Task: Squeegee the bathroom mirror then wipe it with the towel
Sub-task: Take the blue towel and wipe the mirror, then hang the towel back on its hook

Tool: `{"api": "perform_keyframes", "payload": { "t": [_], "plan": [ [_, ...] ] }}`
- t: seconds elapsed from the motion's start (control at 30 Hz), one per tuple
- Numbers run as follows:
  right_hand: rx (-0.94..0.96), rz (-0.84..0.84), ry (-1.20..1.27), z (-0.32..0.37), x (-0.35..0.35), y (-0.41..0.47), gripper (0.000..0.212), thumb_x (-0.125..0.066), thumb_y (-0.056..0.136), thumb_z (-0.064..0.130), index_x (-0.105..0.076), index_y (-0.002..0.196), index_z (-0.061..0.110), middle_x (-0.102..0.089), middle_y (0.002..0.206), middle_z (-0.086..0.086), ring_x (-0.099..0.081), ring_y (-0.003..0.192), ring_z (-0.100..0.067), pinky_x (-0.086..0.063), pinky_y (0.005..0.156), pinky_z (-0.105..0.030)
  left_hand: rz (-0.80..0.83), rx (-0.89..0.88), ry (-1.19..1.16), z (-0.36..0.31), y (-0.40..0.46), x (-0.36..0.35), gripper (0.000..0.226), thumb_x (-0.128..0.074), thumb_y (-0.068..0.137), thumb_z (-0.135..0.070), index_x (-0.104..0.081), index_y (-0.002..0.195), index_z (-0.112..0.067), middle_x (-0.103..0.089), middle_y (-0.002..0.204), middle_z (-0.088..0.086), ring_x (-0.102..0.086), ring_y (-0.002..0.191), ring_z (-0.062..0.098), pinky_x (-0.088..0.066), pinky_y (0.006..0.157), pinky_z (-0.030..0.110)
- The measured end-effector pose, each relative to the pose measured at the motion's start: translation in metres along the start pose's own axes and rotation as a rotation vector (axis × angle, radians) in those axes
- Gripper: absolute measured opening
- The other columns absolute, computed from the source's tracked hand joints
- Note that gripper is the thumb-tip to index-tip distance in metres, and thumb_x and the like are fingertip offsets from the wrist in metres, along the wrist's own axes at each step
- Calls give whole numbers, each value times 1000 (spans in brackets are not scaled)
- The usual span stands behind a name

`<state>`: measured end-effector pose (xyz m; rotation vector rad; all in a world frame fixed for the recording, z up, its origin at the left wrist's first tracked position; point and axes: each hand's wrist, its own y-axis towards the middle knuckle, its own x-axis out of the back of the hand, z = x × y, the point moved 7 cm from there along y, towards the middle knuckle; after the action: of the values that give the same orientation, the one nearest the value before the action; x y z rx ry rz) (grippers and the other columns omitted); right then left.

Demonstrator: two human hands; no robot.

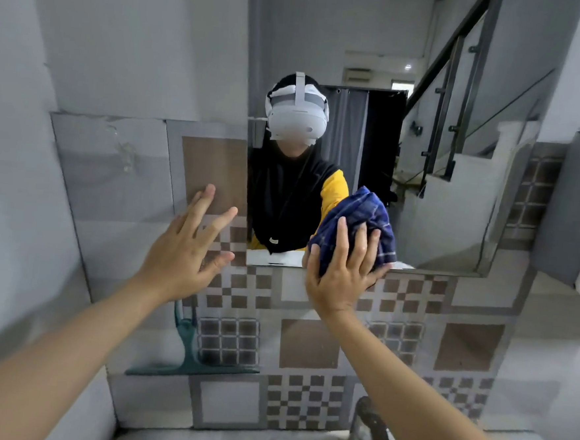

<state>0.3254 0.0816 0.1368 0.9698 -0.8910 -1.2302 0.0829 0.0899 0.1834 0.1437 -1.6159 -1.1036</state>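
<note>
Right now the bunched blue checked cloth towel (pixel 367 221) sits pressed against the lower edge of the rectangular wall mirror (pixel 457 163), my right hand (pixel 343 271) spread flat over it. My left hand (pixel 190 250) hovers with fingers splayed by the patterned tiled wall (pixel 307 341), holding nothing. Below leans a teal plastic squeegee (pixel 191 357).

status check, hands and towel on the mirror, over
Right hand presses blue towel on mirror lower edge. Left hand open, empty, at tiled wall. Squeegee set down below. Nothing blocking.
</note>
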Motion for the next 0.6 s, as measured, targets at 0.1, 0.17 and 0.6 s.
{"api": "perform_keyframes", "payload": {
  "t": [0.1,0.17,0.6],
  "plan": [
    [4,-1,26,33,-8,-12,53,-52,89,43,-47,137,20,-40,144,-8,-28,140,-30,-2,113,-61,1,42,-58,21,-8,5,68,-27,88,-61,-9,147,-33,14,159,-4,7,146,19,-32,107,59],
    [25,19,53,53,-13,-19,50,-49,92,41,-46,136,19,-42,143,-9,-27,141,-29,3,114,-58,12,29,-110,31,-12,5,67,-29,89,-59,-8,147,-33,12,159,-6,12,145,13,-28,110,58],
    [94,455,621,145,1,-38,53,-51,93,20,-39,142,4,-38,150,-11,-24,145,-13,-21,116,-22,-78,171,-1009,4,-5,35,34,-37,98,-27,-51,129,-25,-57,122,-20,-52,113,-8,-42,96,15]
  ]
}}
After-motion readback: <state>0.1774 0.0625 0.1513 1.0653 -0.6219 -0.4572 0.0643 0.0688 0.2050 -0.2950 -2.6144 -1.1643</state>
